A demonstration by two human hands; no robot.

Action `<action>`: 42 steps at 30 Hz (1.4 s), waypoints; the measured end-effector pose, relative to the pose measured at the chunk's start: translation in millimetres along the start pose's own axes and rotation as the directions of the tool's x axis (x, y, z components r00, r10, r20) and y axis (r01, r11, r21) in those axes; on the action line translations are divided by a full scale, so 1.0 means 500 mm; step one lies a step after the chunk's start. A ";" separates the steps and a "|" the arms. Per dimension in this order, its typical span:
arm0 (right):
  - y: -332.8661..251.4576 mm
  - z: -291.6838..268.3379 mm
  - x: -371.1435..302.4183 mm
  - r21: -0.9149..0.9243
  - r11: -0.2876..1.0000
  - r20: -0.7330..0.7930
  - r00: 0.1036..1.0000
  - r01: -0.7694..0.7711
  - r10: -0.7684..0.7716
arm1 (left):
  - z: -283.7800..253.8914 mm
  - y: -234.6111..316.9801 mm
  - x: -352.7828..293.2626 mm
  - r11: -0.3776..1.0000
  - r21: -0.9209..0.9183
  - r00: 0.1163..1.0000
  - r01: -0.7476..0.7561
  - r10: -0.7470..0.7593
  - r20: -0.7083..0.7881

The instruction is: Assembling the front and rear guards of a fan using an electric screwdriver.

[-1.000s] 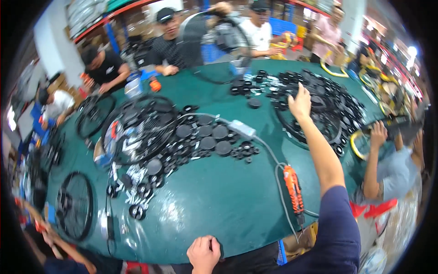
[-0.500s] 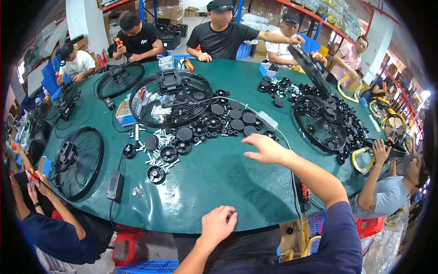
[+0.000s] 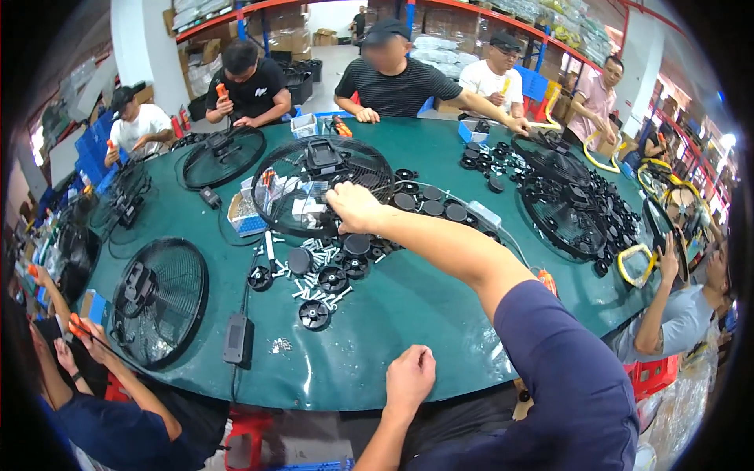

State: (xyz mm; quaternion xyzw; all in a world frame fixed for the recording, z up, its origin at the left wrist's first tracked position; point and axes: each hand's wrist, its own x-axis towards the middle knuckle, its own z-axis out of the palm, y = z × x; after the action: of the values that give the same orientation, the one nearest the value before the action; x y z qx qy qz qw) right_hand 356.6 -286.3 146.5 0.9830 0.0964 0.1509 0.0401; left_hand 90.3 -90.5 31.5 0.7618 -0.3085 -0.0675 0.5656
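Observation:
My right hand [image 3: 357, 208] reaches far over the table to the near right rim of a round black fan grille [image 3: 287, 224]. Its thumb and bent fingers are apart over the grille, and I cannot make out a firm hold. A black motor housing [image 3: 323, 157] sits on top of this fan. By the table's near edge, my left hand [image 3: 410, 377] is curled closed, with nothing visible in it. Between the fan and my left hand lie black round knobs [image 3: 314, 315] and pale screws [image 3: 322, 255].
A black power adapter [image 3: 236, 339] and another fan [image 3: 159, 302] lie to the left. A blue-and-white box [image 3: 246, 210] stands beside the middle fan. More fans [image 3: 561, 216] and piled black knobs cover the right side. Co-workers sit around the green table [image 3: 440, 314].
My right hand has reached forward and left to the middle fan. My left hand has curled closed. Across the table, a co-worker has lowered a raised fan onto the right-hand pile.

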 end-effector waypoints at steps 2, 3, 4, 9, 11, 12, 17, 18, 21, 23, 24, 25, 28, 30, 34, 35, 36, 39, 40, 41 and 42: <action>-0.005 0.003 0.011 0.051 0.998 0.098 0.994 -0.046 0.041 | 0.010 -0.002 -0.001 0.999 0.038 0.999 0.037 -0.036 -0.016; -0.003 0.007 0.016 0.055 0.998 0.061 0.998 -0.005 0.001 | 0.008 0.000 -0.001 0.998 0.047 0.999 0.036 -0.035 -0.023; 0.004 0.007 0.014 0.052 0.998 0.024 0.999 0.025 -0.027 | 0.011 0.004 -0.002 0.999 0.040 1.000 0.008 -0.008 0.022; -0.039 -0.073 -0.011 0.097 0.995 -0.037 0.999 0.017 -0.014 | 0.014 -0.010 0.003 0.999 0.034 0.999 -0.019 0.020 -0.027; -0.037 -0.132 -0.051 0.109 0.994 -0.055 0.998 -0.024 0.031 | 0.008 0.000 0.004 0.999 0.021 0.999 0.030 -0.030 -0.018; -0.031 -0.161 -0.076 0.111 0.993 -0.086 0.995 -0.034 0.043 | 0.006 0.000 0.003 0.999 0.026 0.999 0.028 -0.027 -0.028; 0.069 -0.281 -0.247 0.034 0.996 -0.065 0.994 -0.083 0.085 | 0.014 -0.010 0.004 0.998 0.036 0.998 0.041 -0.039 -0.057; 0.094 -0.295 -0.283 0.002 0.996 -0.057 0.994 -0.089 0.089 | 0.015 -0.016 0.003 0.999 0.044 0.997 0.024 -0.021 -0.069; 0.184 -0.325 -0.393 -0.101 0.981 -0.029 0.986 -0.164 0.162 | 0.016 -0.021 0.002 1.000 -0.014 0.997 0.021 -0.022 -0.073; 0.246 -0.333 -0.463 -0.147 0.961 -0.010 0.972 -0.236 0.237 | 0.015 -0.017 0.003 0.999 -0.021 0.997 0.044 -0.045 -0.060; 0.272 -0.337 -0.497 -0.166 0.946 0.010 0.958 -0.280 0.285 | 0.018 -0.018 0.003 0.999 -0.020 0.998 0.039 -0.040 -0.052; 0.297 -0.337 -0.533 -0.187 0.934 -0.003 0.951 -0.303 0.308 | 0.018 -0.019 0.002 0.999 -0.018 0.997 0.045 -0.046 -0.056; 0.364 -0.319 -0.628 -0.246 0.887 0.013 0.913 -0.391 0.407 | 0.022 -0.009 0.002 0.998 -0.007 0.997 0.058 -0.058 -0.051; 0.394 -0.308 -0.683 -0.274 0.845 0.019 0.876 -0.459 0.481 | 0.023 -0.014 0.001 0.997 -0.004 0.996 0.074 -0.074 -0.053; 0.442 -0.301 -0.776 -0.321 0.758 0.008 0.799 -0.567 0.601 | 0.030 -0.020 0.002 0.997 0.023 0.996 0.074 -0.072 -0.058; 0.454 -0.295 -0.794 -0.334 0.742 0.011 0.785 -0.581 0.620 | 0.029 -0.018 0.001 0.998 0.018 0.996 0.068 -0.067 -0.055; 0.467 -0.288 -0.810 -0.347 0.725 0.013 0.770 -0.595 0.638 | 0.030 -0.017 0.002 0.998 0.013 0.997 0.062 -0.061 -0.052; 0.486 -0.261 -0.844 -0.359 0.697 -0.011 0.749 -0.621 0.662 | 0.025 -0.021 0.002 0.996 0.028 0.994 0.085 -0.083 -0.068; 0.491 -0.249 -0.854 -0.360 0.687 -0.029 0.743 -0.631 0.668 | 0.024 -0.015 0.001 0.995 0.031 0.992 0.100 -0.097 -0.083; 0.504 -0.231 -0.873 -0.364 0.679 -0.051 0.741 -0.638 0.669 | 0.024 -0.007 0.003 0.994 0.029 0.992 0.107 -0.105 -0.070; 0.517 -0.214 -0.890 -0.367 0.672 -0.073 0.740 -0.644 0.669 | 0.025 0.000 0.006 0.993 0.028 0.992 0.114 -0.112 -0.060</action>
State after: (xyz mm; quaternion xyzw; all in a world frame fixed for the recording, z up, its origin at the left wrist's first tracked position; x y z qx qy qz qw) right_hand -46.5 -623.7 147.6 0.9303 -0.2946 0.1373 0.1702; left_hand 87.4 -102.4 27.9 0.7883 -0.2494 -0.0723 0.5577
